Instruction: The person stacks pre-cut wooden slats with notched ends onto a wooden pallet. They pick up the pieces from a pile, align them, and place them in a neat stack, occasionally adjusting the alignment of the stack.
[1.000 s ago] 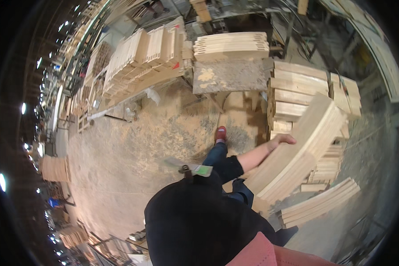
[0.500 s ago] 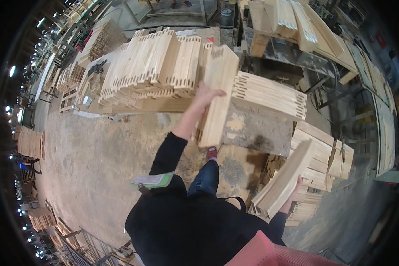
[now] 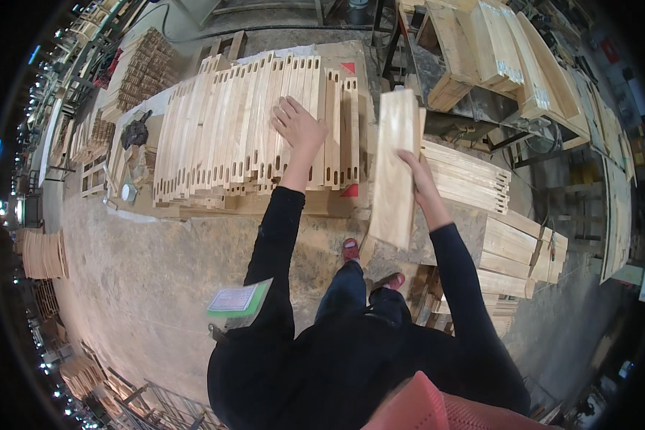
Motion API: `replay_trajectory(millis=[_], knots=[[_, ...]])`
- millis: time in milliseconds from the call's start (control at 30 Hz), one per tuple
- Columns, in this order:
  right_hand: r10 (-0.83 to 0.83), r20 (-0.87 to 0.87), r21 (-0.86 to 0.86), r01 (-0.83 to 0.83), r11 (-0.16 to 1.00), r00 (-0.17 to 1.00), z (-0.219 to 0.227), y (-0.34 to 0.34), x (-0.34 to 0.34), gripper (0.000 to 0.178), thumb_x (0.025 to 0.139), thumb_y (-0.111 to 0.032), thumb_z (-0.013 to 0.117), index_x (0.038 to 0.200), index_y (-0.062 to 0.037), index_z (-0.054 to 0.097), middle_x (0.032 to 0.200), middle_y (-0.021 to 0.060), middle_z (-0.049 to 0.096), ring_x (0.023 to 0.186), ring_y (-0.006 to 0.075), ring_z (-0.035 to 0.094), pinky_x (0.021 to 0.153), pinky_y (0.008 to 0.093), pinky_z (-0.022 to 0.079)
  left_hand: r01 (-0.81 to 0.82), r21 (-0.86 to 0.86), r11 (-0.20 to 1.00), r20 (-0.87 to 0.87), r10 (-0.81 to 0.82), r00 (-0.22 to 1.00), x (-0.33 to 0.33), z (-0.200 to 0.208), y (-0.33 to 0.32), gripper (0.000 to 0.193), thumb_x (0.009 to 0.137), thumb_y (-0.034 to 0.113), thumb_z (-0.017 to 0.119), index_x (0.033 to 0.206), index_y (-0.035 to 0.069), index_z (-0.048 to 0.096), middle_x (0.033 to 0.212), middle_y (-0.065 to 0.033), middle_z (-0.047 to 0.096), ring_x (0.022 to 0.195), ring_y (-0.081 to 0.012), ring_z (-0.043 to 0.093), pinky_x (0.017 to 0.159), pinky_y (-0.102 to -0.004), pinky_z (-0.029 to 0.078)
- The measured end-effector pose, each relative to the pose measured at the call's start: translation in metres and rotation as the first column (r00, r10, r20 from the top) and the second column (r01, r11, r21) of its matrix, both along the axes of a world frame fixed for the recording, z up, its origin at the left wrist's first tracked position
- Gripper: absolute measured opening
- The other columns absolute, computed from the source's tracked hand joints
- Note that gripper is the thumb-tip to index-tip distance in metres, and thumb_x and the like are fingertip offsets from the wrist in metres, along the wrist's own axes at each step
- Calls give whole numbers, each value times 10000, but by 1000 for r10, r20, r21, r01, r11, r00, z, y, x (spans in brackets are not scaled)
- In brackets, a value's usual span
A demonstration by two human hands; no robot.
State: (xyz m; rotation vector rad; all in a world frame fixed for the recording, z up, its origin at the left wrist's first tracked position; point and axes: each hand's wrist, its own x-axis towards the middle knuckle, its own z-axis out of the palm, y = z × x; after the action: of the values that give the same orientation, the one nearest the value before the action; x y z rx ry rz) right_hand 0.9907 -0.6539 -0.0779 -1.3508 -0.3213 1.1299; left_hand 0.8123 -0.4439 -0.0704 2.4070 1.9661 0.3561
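Observation:
My left hand (image 3: 299, 127) reaches over a wide pile of pale wooden boards with oblong slots at their ends (image 3: 229, 129). Its fingers are spread and nothing is in them; I cannot tell whether they touch the boards. At the pile's right end, slotted boards (image 3: 349, 129) stand on edge beside a small gap. My right hand (image 3: 421, 178) grips the right side of a wooden board (image 3: 393, 172), held up on its long axis to the right of the pile. Another board's edge shows behind it.
A row of boards (image 3: 462, 172) lies right of the held board, and further boards (image 3: 509, 251) are stacked at lower right. A workbench (image 3: 444, 79) with boards stands far right. Dark slatted stacks (image 3: 140, 75) are at the far left. My sandals are on the dusty floor (image 3: 143, 279).
My left hand has let go of the board it held and moved left over the pile. My right hand has swung its board up and leftward from the lower right.

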Motion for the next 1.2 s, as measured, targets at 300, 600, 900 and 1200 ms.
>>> replay_trajectory(millis=[300,600,900,1200], knots=[[401,742,-558,164,813,538,-26,154,-16,876,747,-587,694,1304,31,422,1304,260,541,1127,385,606,928,473,486,295,139,946,201,-318,926,-34,-12,-26,804,844,477,652,1443,8,393,1490,-256,324,1382,-457,249,1139,-579,167],[378,297,-414,-239,879,877,-81,147,14,905,820,-758,549,1407,-73,475,1323,119,555,1195,249,552,975,431,433,291,162,943,203,-320,925,-31,-1,-28,731,846,466,652,1394,24,455,1438,-210,406,1344,-425,318,1133,-553,213],[249,135,-431,-169,886,959,-132,143,5,751,927,-696,436,1303,-55,541,1034,80,618,920,206,591,811,390,455,305,162,938,207,-335,919,-28,2,-27,720,843,450,654,1392,26,463,1439,-216,409,1343,-428,319,1130,-550,218],[463,710,-517,-53,854,531,-127,163,-6,515,982,-321,469,1359,24,408,1160,342,599,1085,487,575,873,544,472,276,170,946,162,-303,939,-41,0,-23,724,833,456,659,1399,49,463,1437,-207,414,1348,-425,323,1129,-557,223]])
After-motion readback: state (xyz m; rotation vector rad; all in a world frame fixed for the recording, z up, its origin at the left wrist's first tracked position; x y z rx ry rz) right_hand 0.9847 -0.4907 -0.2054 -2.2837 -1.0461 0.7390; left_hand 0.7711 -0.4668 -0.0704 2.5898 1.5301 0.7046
